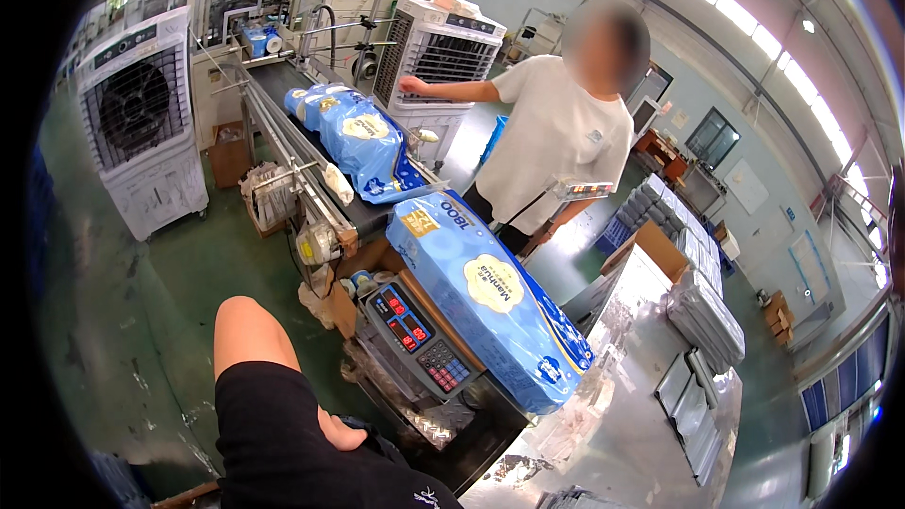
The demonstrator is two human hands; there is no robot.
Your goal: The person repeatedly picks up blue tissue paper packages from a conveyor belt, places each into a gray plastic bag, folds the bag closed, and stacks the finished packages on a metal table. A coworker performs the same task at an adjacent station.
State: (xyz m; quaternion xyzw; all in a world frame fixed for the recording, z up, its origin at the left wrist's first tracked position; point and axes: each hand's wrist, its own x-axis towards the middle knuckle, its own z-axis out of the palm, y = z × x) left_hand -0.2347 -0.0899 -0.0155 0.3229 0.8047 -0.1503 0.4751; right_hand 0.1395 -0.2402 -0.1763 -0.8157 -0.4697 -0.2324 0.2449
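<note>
Black-shorted knee (247, 339) above green floor (189, 254), blue pack (490, 297) on scale (419, 335); own hands unseen.

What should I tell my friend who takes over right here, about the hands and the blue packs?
Hands: only one hand shows, resting empty on the lap; I cannot tell which one it is.
Things: a blue pack lies on the scale; more packs lie on the belt. A person stands beyond it.
Done: one pack is on the scale.
Left: the packs on the belt, probably.
</note>
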